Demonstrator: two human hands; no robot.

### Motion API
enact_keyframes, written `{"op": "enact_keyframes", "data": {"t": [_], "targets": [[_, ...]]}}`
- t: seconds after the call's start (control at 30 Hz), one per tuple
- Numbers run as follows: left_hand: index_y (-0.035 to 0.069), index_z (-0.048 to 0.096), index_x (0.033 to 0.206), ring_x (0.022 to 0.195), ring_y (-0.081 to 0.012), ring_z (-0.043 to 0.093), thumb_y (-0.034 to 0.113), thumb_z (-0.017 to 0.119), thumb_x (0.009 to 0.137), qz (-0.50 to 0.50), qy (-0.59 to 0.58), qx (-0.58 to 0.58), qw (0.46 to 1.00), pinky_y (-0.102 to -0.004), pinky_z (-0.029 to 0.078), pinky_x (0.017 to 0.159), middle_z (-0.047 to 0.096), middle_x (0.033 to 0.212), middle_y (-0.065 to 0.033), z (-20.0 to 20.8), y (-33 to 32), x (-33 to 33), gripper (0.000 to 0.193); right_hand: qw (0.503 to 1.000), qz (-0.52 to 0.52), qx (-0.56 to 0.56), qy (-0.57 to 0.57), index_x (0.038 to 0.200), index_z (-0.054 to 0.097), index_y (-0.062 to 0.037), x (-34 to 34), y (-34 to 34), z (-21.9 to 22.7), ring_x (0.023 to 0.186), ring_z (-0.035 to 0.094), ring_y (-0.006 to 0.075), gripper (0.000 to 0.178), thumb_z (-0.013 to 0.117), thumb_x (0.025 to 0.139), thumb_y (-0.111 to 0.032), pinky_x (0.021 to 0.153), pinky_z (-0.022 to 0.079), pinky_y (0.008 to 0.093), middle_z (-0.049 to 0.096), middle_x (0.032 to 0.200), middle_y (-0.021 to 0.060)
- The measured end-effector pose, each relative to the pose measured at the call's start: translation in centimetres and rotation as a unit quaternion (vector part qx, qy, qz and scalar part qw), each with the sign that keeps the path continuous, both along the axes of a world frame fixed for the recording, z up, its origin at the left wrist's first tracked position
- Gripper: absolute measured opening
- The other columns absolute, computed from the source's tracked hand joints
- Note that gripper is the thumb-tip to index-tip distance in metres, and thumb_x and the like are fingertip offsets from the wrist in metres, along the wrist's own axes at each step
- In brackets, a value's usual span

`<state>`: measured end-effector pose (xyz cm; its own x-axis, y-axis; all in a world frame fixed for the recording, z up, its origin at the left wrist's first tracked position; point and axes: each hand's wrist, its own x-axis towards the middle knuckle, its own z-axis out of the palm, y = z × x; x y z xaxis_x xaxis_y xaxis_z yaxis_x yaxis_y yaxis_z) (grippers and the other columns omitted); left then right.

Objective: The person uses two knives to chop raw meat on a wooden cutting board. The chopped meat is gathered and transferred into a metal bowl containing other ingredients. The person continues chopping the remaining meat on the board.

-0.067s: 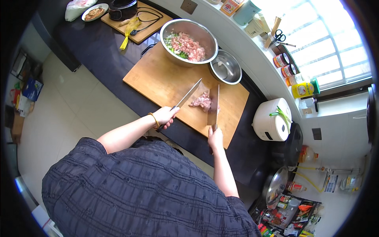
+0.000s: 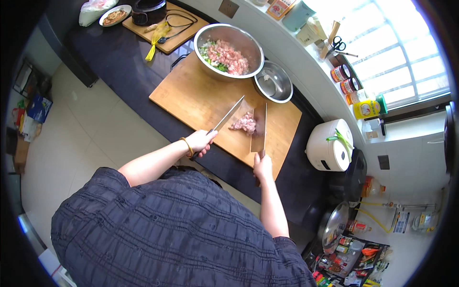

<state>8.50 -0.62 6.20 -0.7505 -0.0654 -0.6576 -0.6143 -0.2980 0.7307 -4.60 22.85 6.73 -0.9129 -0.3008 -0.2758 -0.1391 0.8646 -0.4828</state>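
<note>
A small heap of pink minced meat lies on a large wooden cutting board on the dark counter. My left hand grips the handle of a cleaver whose blade slants toward the meat from the left. A second cleaver is in my right hand, its blade standing on edge just right of the meat. The two blades flank the heap. A yellow band circles my left wrist.
A big steel bowl of minced meat and greens sits at the board's far edge, an empty smaller steel bowl beside it. A white rice cooker stands right. A second board with a dark pot lies far left.
Hardly any shift in 0.1 s; both cleavers stay around the meat heap, both hands in the same place.
</note>
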Motion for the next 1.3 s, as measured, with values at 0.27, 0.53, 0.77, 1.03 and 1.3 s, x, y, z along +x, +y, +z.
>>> {"op": "enact_keyframes", "data": {"t": [0.27, 0.53, 0.77, 1.03, 1.3], "targets": [[0.009, 0.04, 0.071, 0.039, -0.0075, 0.039, 0.046, 0.04, 0.087, 0.004, -0.001, -0.002, 1.0, -0.0219, 0.035, 0.033, 0.04, 0.052, 0.0004, 0.8, 0.1, -0.4, 0.04, 0.995, 0.031, -0.003, 0.1, 0.086, 0.051, 0.0048, 0.9, -0.4, -1.9, 0.079, 0.056, 0.0421, 0.035, 0.055, 0.081, -0.03, 0.067, 0.046, 0.0454, 0.057, 0.08, 0.0288], [0.009, 0.04, 0.071, 0.039, -0.0077, 0.039, 0.046, 0.039, 0.088, 0.011, 0.002, -0.01, 1.0, -0.022, 0.035, 0.033, 0.041, 0.053, 0.0001, 0.5, 0.6, -0.3, 0.04, 0.988, 0.071, 0.021, 0.136, 0.087, 0.048, 0.0054, 1.0, -1.2, -1.3, 0.077, 0.056, 0.0424, 0.032, 0.049, 0.084, -0.027, 0.066, 0.044, 0.047, 0.056, 0.076, 0.028], [0.008, 0.041, 0.071, 0.04, -0.0085, 0.04, 0.047, 0.039, 0.087, 0.023, 0.006, -0.01, 1.0, -0.023, 0.037, 0.033, 0.042, 0.053, -0.0009, 0.2, 0.4, 0.5, 0.042, 0.99, 0.067, -0.055, 0.112, 0.085, 0.049, 0.0054, 0.9, -2.0, 1.4, 0.076, 0.057, 0.041, 0.032, 0.05, 0.084, -0.027, 0.068, 0.045, 0.0459, 0.057, 0.076, 0.0267], [0.006, 0.041, 0.07, 0.039, -0.0103, 0.041, 0.048, 0.04, 0.087, 0.029, 0.005, -0.01, 1.0, -0.0241, 0.039, 0.033, 0.042, 0.053, -0.0021, 0.5, 0.1, 1.1, 0.044, 0.984, 0.086, -0.069, 0.142, 0.082, 0.047, 0.0018, -0.8, -1.7, 1.6, 0.055, 0.057, 0.0299, 0.029, 0.05, 0.085, -0.027, 0.049, 0.045, 0.0375, 0.056, 0.063, 0.0173], [0.01, 0.04, 0.071, 0.04, -0.0077, 0.039, 0.046, 0.039, 0.087, 0.038, -0.008, -0.012, 0.999, -0.0224, 0.036, 0.034, 0.041, 0.053, 0.0006, 0.3, 0.3, 1.5, 0.04, 0.985, 0.119, -0.057, 0.114, 0.086, 0.051, 0.0048, -1.5, -1.8, 1.3, 0.055, 0.058, 0.0318, 0.032, 0.049, 0.085, -0.027, 0.051, 0.046, 0.0391, 0.057, 0.064, 0.0202]]}}
